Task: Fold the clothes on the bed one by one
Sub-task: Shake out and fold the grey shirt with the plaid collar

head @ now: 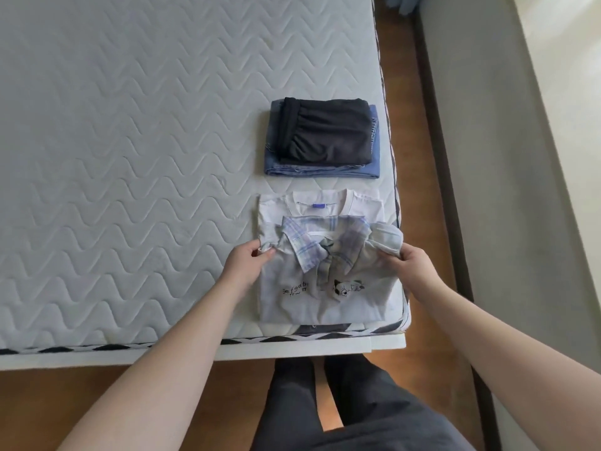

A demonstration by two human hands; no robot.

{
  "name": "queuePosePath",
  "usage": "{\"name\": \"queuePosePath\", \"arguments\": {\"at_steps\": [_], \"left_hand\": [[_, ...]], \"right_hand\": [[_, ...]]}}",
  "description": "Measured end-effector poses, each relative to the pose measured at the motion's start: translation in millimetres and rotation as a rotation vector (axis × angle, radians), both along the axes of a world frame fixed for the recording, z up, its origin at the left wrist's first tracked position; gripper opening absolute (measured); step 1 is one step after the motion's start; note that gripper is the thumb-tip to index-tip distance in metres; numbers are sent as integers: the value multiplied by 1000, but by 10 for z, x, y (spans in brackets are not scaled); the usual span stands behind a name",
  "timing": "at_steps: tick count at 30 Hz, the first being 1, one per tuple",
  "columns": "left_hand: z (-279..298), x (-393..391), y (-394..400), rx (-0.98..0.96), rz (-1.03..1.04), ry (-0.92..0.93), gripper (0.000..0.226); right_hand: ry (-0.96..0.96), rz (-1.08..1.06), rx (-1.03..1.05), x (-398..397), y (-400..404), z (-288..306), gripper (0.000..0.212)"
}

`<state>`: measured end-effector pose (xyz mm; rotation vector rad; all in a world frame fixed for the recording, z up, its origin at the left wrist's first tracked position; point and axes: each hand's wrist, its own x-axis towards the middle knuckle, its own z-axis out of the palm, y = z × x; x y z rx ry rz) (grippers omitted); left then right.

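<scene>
A: Where is the collared shirt [328,281] against the bed's near edge [162,345]?

B: Right at that edge's right-hand corner, folded, atop a white T-shirt [325,206]. The left hand [248,263] pinches its left shoulder, the right hand [411,263] grips the bunched right sleeve; both are equally near.

A: Any writing?

B: The chest print reads roughly "efgab", beside a cat drawing. The T-shirt's blue neck label [318,206] is unreadable. Beyond, black shorts [328,131] lie on folded jeans [325,170].
</scene>
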<state>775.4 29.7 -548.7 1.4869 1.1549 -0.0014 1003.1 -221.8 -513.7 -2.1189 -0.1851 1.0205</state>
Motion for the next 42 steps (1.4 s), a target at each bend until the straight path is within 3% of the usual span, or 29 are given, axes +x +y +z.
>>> {"name": "queuePosePath", "arguments": {"at_steps": [6, 14, 17, 19, 22, 23, 26, 30, 34, 37, 39, 42], "left_hand": [[-457, 301, 351, 63, -77, 35, 12], [-1035, 598, 571, 37, 9, 40, 20], [-1224, 656, 619, -74, 100, 61, 22], [-1351, 728, 718, -222, 142, 125, 19], [-1475, 886, 954, -515, 218, 192, 61], [-1502, 941, 1028, -561, 253, 178, 65], [-1596, 1044, 1141, -493, 247, 154, 45], [-1612, 1048, 1223, -224, 155, -54, 17], [-1607, 1006, 1284, -136, 233, -151, 26], [-1707, 1077, 1245, -159, 271, -99, 15], [-1769, 1122, 1245, -185, 246, -36, 9], [-1827, 1153, 1295, -112, 184, -1, 7]], "right_hand": [[-54, 42, -113, 371, 438, -408, 16], [36, 1, -157, 813, 686, -1217, 28], [167, -23, -201, 886, 703, -1459, 31], [304, -113, -140, 958, 741, -1530, 49], [467, -193, -101, 1077, 843, -1618, 83], [452, -193, -128, 1110, 884, -1650, 81], [273, -176, -153, 1157, 996, -1750, 47], [274, -163, 141, 1211, 986, -1714, 11], [246, -253, 274, 1316, 883, -1731, 35], [218, -297, 196, 1368, 927, -1829, 21], [205, -240, 96, 1363, 978, -1906, 24], [-16, -174, -37, 1348, 1071, -1949, 20]]}}
